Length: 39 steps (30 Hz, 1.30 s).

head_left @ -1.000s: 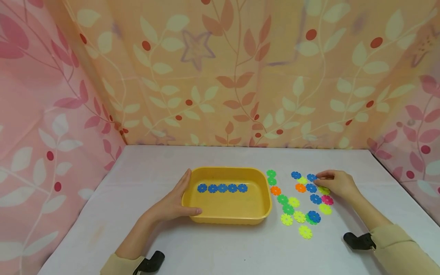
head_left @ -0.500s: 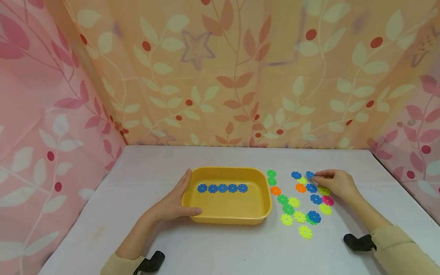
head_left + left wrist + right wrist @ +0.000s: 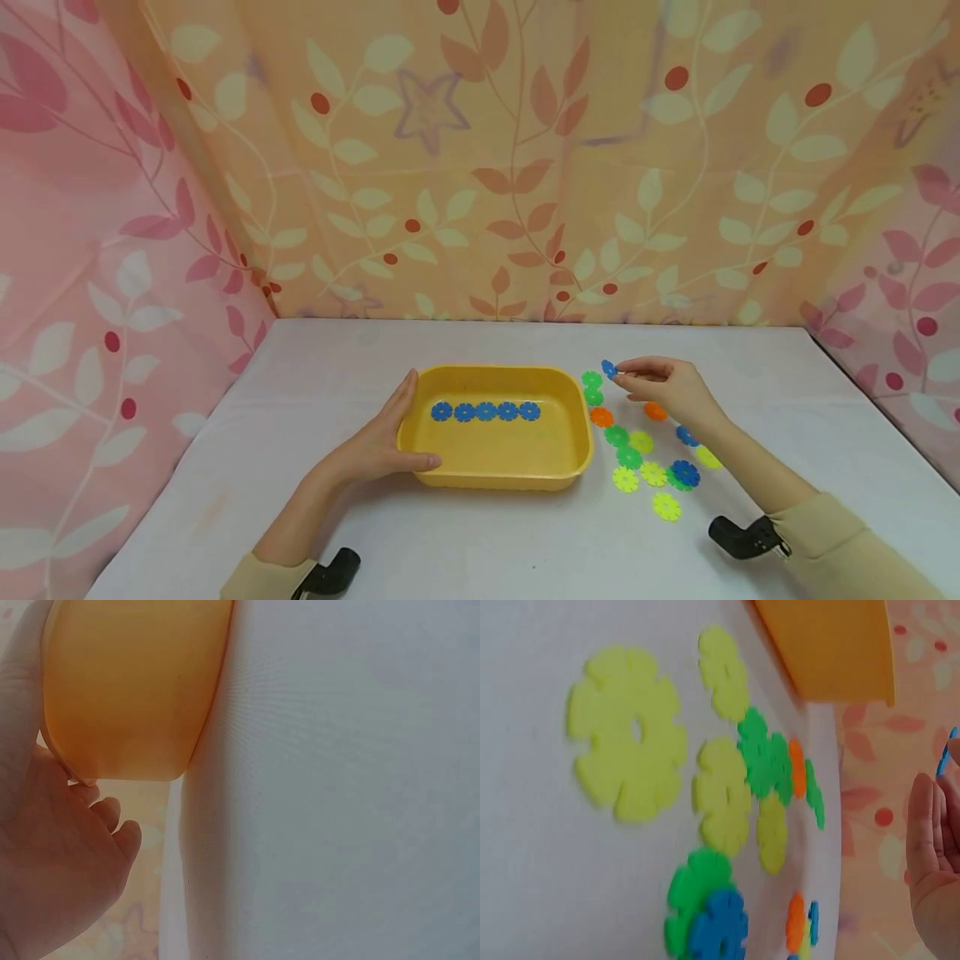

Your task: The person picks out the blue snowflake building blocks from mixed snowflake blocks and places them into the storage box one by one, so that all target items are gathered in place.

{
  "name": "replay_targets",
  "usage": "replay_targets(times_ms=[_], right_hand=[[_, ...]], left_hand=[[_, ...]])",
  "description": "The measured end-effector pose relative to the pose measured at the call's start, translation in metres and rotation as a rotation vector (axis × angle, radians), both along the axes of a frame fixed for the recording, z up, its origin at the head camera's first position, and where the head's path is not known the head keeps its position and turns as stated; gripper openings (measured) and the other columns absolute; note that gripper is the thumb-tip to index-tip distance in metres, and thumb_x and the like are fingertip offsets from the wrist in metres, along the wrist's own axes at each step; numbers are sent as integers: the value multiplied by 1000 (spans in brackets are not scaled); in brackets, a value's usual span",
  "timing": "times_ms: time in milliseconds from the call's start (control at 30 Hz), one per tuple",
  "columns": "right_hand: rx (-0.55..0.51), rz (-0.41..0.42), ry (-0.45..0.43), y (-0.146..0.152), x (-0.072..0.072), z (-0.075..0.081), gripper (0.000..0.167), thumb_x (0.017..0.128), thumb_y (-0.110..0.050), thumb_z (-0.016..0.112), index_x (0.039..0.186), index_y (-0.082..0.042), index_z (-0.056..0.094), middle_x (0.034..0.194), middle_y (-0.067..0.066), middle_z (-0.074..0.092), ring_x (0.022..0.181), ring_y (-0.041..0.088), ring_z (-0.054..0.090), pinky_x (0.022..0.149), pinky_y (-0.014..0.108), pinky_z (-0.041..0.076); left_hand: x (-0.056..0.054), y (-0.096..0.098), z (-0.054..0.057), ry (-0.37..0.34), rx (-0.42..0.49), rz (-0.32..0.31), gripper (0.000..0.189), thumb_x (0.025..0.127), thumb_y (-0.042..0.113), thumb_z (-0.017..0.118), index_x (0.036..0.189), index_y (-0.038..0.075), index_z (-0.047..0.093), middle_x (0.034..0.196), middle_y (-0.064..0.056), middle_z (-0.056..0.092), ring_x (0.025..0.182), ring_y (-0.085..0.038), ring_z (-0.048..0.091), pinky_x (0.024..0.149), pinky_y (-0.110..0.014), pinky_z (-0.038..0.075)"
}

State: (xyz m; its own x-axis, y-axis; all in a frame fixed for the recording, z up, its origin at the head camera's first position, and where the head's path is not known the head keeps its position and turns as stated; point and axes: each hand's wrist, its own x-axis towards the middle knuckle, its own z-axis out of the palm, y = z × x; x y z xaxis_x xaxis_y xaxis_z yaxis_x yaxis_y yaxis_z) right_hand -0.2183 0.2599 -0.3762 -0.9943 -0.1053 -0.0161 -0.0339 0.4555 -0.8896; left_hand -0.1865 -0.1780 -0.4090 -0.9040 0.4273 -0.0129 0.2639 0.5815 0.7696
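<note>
My left hand grips the left end of a yellow plastic tray, thumb over the near corner and fingers along the left side. Inside the tray lie several blue flower-shaped interlocking discs in a row. Between the thumb and fingers of my right hand is another blue disc, tilted, just beyond the tray's right rim. The right wrist view shows this blue disc only at its edge, raised above the table. In the left wrist view the tray's outer wall fills the space beside my palm.
Right of the tray lie scattered discs: green ones, yellow ones, orange ones and a blue one overlapping a green one. My right hand and forearm hide some. A patterned curtain hangs behind the white-covered table.
My right hand has picked up a blue disc from the far right of the scattered discs and moved it left, toward the tray. The left hand and tray stay put.
</note>
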Motion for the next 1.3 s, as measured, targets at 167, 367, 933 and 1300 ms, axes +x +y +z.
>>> replay_targets(times_ms=[167, 367, 933, 1300], right_hand=[[-49, 89, -6, -30, 2, 4, 47, 86, -37, 75, 119, -4, 66, 106, 9, 71, 96, 33, 67, 85, 41, 55], [-97, 209, -12, -63, 3, 6, 39, 85, -31, 77, 113, -4, 69, 97, 11, 70, 90, 34, 66, 80, 35, 57], [19, 441, 17, -142, 7, -9, 26, 81, -29, 81, 99, -10, 76, 86, -3, 73, 78, 15, 66, 70, 26, 54], [167, 553, 5, -178, 6, -20, 15, 79, -27, 82, 89, -17, 77, 75, -10, 70, 73, 9, 66, 69, 24, 53]], left_hand=[[-1, 0, -1, -13, -3, 11, 123, 75, 47, 81, 157, 19, -5, 163, 2, -7, 149, -24, -4, 116, -55, 10], [-1, 0, -1, -20, 1, 19, 123, 74, 46, 81, 157, 19, -5, 163, 2, -7, 149, -24, -4, 115, -55, 11], [0, 0, 0, -10, 16, -10, 127, 73, 40, 85, 157, 21, -9, 163, 0, -9, 149, -24, -5, 115, -54, 10], [-3, -4, -2, -16, 50, -87, 134, 70, 41, 86, 155, 19, -15, 162, -5, -15, 148, -27, -9, 114, -59, 7]])
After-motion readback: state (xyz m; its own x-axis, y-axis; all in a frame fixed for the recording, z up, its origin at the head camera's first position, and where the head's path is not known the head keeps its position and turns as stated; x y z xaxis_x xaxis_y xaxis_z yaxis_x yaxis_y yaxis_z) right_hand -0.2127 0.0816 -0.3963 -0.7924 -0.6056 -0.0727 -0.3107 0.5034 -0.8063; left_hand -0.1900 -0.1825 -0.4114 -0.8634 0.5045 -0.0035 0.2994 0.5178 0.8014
